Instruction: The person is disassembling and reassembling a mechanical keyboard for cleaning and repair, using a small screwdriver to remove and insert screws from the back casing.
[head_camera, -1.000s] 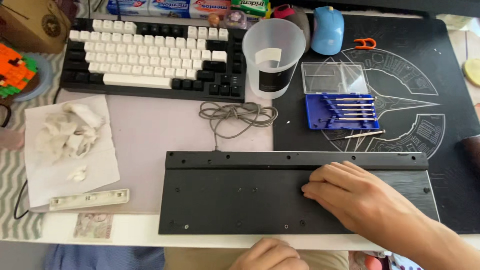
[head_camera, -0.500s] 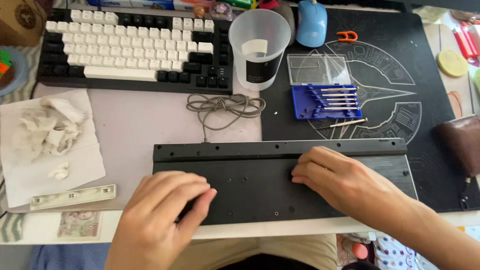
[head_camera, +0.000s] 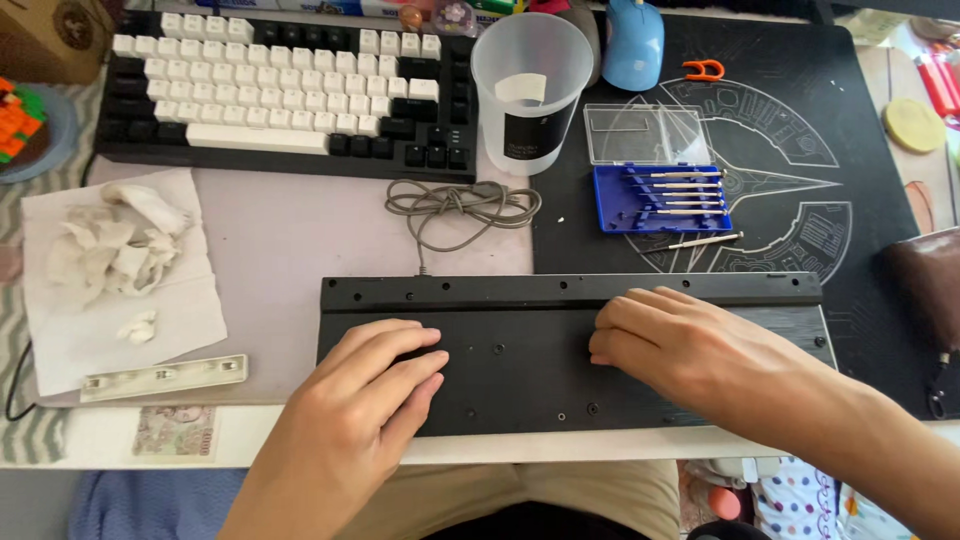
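Both hands flat and holding nothing, left hand (head_camera: 365, 400) and right hand (head_camera: 690, 350) pressing on the overturned black keyboard case (head_camera: 540, 350) at the desk (head_camera: 300, 240) front edge: keep palms spread, pressure even, clear of the grey cable (head_camera: 455, 205).

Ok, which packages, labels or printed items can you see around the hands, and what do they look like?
Measuring cup: top centre, clear plastic, black label with a white patch.
Screwdriver case: right of cup, blue tray, clear lid open.
Cardboard box: top left corner, brown, round printed mark.
Banknote: desk's front edge, left of the left hand, pale, rectangular.
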